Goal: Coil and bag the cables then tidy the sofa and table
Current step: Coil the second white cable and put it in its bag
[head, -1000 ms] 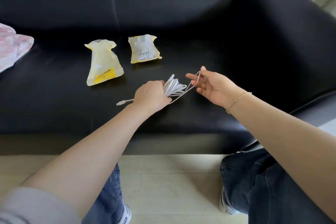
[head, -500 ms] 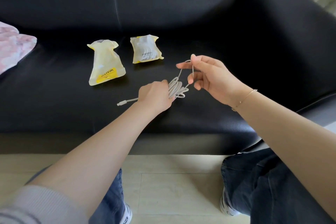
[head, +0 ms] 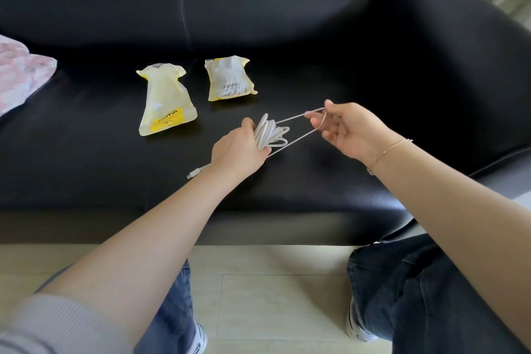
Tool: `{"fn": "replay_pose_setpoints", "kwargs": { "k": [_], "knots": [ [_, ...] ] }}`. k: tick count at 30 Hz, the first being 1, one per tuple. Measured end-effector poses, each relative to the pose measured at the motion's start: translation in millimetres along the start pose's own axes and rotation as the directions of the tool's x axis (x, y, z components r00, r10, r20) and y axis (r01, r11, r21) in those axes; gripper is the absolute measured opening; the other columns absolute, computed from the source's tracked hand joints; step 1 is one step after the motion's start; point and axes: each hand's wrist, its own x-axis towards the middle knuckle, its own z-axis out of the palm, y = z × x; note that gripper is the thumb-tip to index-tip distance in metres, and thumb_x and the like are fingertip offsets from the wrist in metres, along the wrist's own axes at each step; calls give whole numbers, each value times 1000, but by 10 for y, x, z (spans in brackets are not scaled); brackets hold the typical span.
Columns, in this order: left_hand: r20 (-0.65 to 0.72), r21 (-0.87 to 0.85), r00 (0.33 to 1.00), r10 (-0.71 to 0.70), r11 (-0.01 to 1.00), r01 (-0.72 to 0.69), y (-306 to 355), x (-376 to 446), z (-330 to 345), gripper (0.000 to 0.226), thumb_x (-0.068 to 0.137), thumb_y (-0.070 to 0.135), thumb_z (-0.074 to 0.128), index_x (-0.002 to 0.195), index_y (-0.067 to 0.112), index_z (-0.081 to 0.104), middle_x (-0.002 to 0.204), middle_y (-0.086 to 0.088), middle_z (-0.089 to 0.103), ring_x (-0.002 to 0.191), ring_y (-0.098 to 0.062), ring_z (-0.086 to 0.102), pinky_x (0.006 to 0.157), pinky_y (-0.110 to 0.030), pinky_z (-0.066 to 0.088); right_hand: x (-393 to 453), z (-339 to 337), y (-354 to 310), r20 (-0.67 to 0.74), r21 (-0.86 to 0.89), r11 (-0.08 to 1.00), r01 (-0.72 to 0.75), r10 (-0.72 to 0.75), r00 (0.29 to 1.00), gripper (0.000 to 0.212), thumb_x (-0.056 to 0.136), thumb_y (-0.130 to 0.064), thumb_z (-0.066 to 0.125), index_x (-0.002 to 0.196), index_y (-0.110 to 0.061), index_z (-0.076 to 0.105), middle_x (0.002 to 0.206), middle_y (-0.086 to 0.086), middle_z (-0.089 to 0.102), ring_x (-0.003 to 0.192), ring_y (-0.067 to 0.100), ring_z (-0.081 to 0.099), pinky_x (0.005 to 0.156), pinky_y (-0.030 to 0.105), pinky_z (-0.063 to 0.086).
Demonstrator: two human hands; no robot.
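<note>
My left hand (head: 238, 149) grips a bundle of white cable (head: 270, 133) coiled in several loops, held just above the black sofa seat (head: 316, 181). One cable end with its plug (head: 193, 173) trails out to the left under my wrist. My right hand (head: 344, 129) pinches a loop of the same cable and holds it stretched out to the right of the bundle. Behind the hands lie two yellowish plastic bags: a taller, flat-looking one (head: 165, 100) on the left and a shorter one (head: 230, 79) with white cable inside.
A pink patterned cloth (head: 20, 75) lies at the left end of the seat. The sofa's armrest (head: 474, 66) rises on the right. My knees in jeans (head: 431, 282) and pale floor tiles (head: 273, 296) fill the foreground.
My right hand has pulled its loop of cable lower and farther right, away from the bundle. The left hand keeps its grip and has barely moved.
</note>
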Motion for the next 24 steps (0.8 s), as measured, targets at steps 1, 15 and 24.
{"fn": "replay_pose_setpoints", "kwargs": {
  "k": [1, 15, 24],
  "knots": [
    [-8, -24, 1000, 18, 1000, -18, -14, -6, 7, 40, 90, 38, 66, 113, 15, 44, 93, 0, 60, 76, -20, 57, 60, -31, 40, 28, -20, 15, -9, 126, 988, -88, 90, 996, 10, 102, -17, 46, 97, -9, 49, 103, 15, 72, 53, 9, 67, 40, 17, 44],
    [-23, -54, 938, 345, 937, -346, -122, -77, 10, 56, 84, 32, 73, 119, 21, 30, 95, 4, 61, 70, -16, 62, 54, -25, 40, 140, 121, 104, -62, 273, 953, -133, 156, 986, 13, 106, -20, 34, 102, -18, 46, 101, 9, 74, 47, 8, 58, 36, 17, 38],
    [108, 229, 992, 64, 970, -87, 75, 45, -50, 46, 92, 44, 61, 124, 14, 45, 111, -4, 62, 96, -24, 63, 67, -33, 42, -154, 301, -69, 534, -184, 930, 319, -178, 827, 21, 105, -31, 36, 96, -14, 44, 123, 3, 68, 57, 13, 52, 42, 19, 36]
  ]
}}
